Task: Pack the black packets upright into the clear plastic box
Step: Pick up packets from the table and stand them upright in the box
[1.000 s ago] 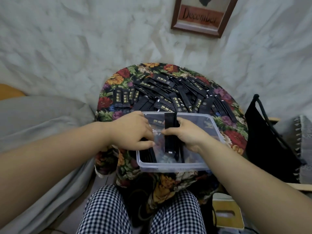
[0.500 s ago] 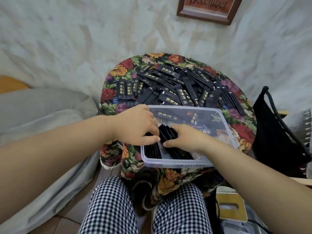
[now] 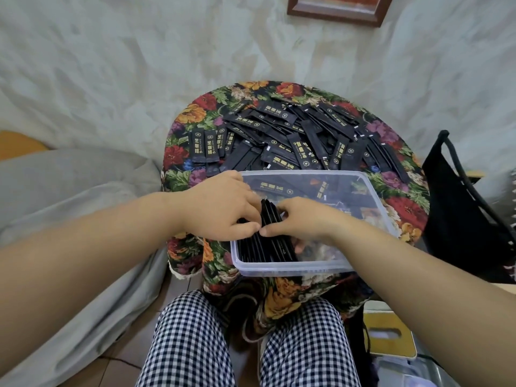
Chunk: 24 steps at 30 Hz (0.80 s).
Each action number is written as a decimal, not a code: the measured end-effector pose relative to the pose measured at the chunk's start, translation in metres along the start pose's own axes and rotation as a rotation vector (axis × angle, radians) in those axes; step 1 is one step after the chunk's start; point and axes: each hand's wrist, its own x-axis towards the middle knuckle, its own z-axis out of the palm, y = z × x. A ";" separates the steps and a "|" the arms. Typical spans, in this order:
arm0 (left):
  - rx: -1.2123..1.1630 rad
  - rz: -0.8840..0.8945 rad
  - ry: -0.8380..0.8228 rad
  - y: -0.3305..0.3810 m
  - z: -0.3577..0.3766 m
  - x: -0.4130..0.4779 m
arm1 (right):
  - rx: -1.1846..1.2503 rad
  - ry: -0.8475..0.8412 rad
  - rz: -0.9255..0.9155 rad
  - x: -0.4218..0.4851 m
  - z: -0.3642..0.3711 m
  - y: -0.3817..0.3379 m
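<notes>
**Head camera: two hands grip a row of black packets in a clear box**

Looking down from a seated person's head. Slim black packets (image 3: 266,247) stand upright on edge in a row at the left end of a clear plastic box (image 3: 363,178). The left hand (image 3: 220,208) and right hand (image 3: 303,219) meet over the top of this row. Each hand's fingers and thumb are curled and pinch the packet tops from its own side, and the two thumb tips almost touch. The rest of the box shows only its clear floor.

Just beyond the box lies a loose pile (image 3: 293,135) of many more of the same packets, flat and overlapping. Each carries gold print: a small round emblem and blocky characters too small to read. On a few, a thin line of letters seems to say "BLACK COFFEE".

Box and pile sit on a small round table under a cloth (image 3: 195,113) of red, orange and purple flowers on black. Behind is a pale, mottled wall with the bottom edge of a brown wooden frame (image 3: 335,12). A grey cushion (image 3: 69,177) lies to the left and a black bag (image 3: 458,213) hangs to the right. The person's black-and-white checked trousers (image 3: 190,344) fill the foreground.
</notes>
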 end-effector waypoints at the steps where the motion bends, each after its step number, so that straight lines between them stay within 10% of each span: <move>1: -0.002 -0.005 -0.005 0.000 0.000 0.000 | 0.024 -0.019 0.002 -0.002 -0.001 0.000; 24: 0.083 -0.016 -0.255 0.004 -0.013 0.003 | 0.243 -0.078 0.053 -0.011 -0.002 0.025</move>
